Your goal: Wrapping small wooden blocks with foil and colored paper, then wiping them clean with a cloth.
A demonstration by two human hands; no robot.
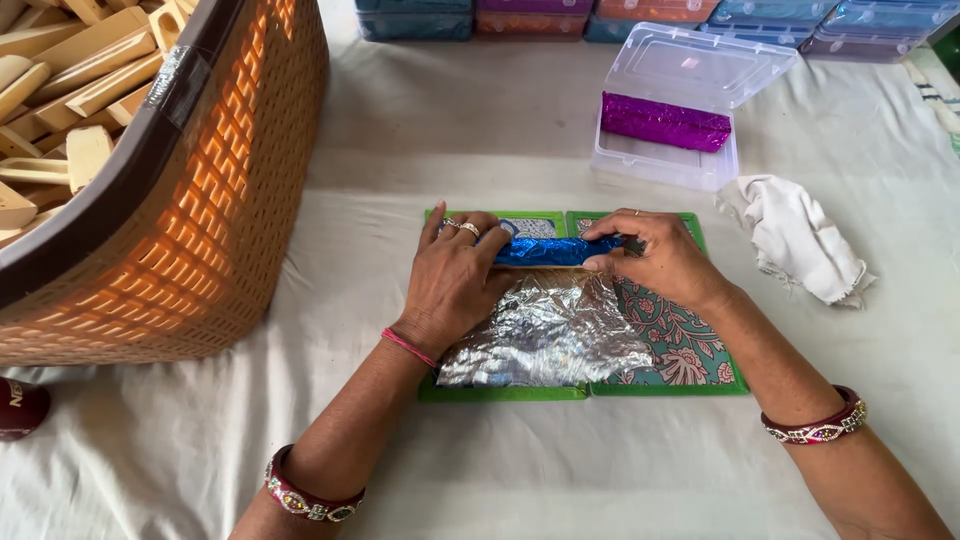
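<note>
My left hand (452, 280) and my right hand (658, 258) both press on a long roll wrapped in shiny blue foil (556, 250). The loose part of the foil sheet (548, 335) spreads toward me with its silver side up. It all lies on a green-edged board with a floral pattern (680, 350). The left hand holds the roll's left end, the right hand pinches its right end.
A big orange woven basket (210, 210) full of wooden pieces stands at the left. A clear plastic box (668, 150), lid open, holds a purple foil-wrapped roll (664, 122). A crumpled white cloth (800, 235) lies at the right. Several coloured boxes (650, 14) line the far edge.
</note>
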